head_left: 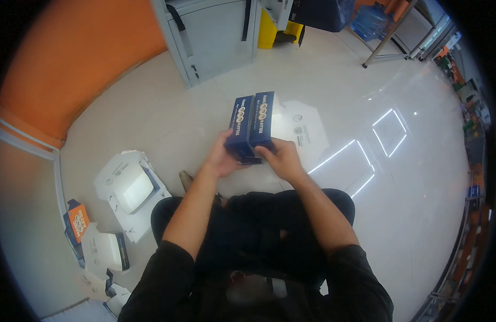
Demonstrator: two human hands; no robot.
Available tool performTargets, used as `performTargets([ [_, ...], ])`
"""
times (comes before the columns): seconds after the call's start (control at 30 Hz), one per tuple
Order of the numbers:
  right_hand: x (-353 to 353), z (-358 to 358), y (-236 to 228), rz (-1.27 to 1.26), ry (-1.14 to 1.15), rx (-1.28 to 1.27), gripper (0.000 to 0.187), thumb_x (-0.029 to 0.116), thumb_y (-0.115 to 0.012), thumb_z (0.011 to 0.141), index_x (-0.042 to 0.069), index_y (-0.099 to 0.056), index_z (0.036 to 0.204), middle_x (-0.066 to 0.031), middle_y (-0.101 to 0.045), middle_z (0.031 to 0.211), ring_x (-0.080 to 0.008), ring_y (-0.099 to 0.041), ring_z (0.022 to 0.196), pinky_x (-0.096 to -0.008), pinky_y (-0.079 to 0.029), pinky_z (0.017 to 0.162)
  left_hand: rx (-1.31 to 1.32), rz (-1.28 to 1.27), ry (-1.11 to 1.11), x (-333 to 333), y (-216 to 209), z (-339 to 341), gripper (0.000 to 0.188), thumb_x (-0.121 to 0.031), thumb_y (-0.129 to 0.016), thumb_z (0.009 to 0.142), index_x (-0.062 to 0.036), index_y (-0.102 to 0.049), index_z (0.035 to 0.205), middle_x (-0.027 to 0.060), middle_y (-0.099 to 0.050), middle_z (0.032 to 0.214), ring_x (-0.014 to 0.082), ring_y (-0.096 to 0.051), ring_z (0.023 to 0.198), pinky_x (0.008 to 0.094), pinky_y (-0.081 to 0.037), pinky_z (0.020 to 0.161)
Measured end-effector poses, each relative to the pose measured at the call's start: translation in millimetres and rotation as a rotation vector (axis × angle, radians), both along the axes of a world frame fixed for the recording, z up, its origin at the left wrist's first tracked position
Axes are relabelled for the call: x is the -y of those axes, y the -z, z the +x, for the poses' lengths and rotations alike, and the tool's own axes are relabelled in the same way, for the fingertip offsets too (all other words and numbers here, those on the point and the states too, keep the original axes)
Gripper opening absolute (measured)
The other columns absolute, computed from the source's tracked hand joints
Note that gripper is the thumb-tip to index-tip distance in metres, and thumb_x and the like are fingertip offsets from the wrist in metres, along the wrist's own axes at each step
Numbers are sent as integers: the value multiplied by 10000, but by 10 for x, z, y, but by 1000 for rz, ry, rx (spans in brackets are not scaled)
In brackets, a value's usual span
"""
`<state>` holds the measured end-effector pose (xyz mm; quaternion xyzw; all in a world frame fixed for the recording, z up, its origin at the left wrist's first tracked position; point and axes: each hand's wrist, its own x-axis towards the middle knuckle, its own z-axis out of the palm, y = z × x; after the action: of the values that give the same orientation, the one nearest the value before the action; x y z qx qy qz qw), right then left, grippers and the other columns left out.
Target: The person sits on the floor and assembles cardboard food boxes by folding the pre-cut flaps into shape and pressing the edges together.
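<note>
In front of my knees I hold a navy cardboard box with light print on it. Two long blue panels lie side by side on it, split by a narrow dark gap. My left hand is wrapped round its near left corner, fingers partly under it. At the near right corner my right hand grips it, thumb pressed on the blue board. White inner board shows at its far right edge. Just beyond my right hand, a flat white carton sheet lies on the floor.
To my left lie white cartons, a white carton with a blue side and an orange-and-blue carton piece. A grey metal cabinet stands ahead, with a yellow object beside it. Shelving lines the far right.
</note>
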<state>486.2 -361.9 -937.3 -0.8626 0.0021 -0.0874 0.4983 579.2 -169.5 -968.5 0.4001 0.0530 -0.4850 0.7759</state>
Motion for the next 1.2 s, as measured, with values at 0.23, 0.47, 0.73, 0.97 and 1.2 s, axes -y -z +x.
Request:
performTargets([
  [0.23,-51,-5,90,85,-75,26,248,118,-701,988,-38,-716,1180,-151,-777,1004,-135,-666,895,-332,-549,835,111,-82,-4,71,-20,-65,750,-690,-383,930,-191,-554,1463,86,-591,1450,278,-530,1328,561,-350,1111],
  [0.47,-116,21,127,172,-232,-69,284,199,-664,1011,-36,-702,1168,-209,-753,1040,-258,-716,924,-384,-552,832,102,-66,-45,-61,248,37,694,-566,-484,916,-180,-503,1492,93,-585,1440,290,-535,1325,593,-357,1113],
  [0.73,328,161,149,240,226,118,656,130,-648,953,28,-329,1517,-160,-554,1406,-281,-582,1235,-429,-489,1006,329,-179,-68,-136,359,116,960,-229,-672,813,-203,-187,1641,94,-386,1585,283,-401,1451,477,-352,1190],
  [0.97,460,153,-3,-52,-141,4,865,15,-607,702,29,-380,1536,-253,-479,1503,-412,-464,1406,-436,-377,1171,254,-66,160,-266,437,107,917,-213,-688,824,-190,-247,1628,116,-447,1528,283,-451,1413,441,-391,1168],
  [1.2,412,325,464,-107,-140,-140,670,-50,-631,839,93,-476,1475,-179,-607,1408,-365,-601,1280,-430,-519,1054,111,125,170,-144,825,235,860,-311,-672,897,-106,-250,1618,120,-538,1467,270,-571,1306,415,-464,1105],
])
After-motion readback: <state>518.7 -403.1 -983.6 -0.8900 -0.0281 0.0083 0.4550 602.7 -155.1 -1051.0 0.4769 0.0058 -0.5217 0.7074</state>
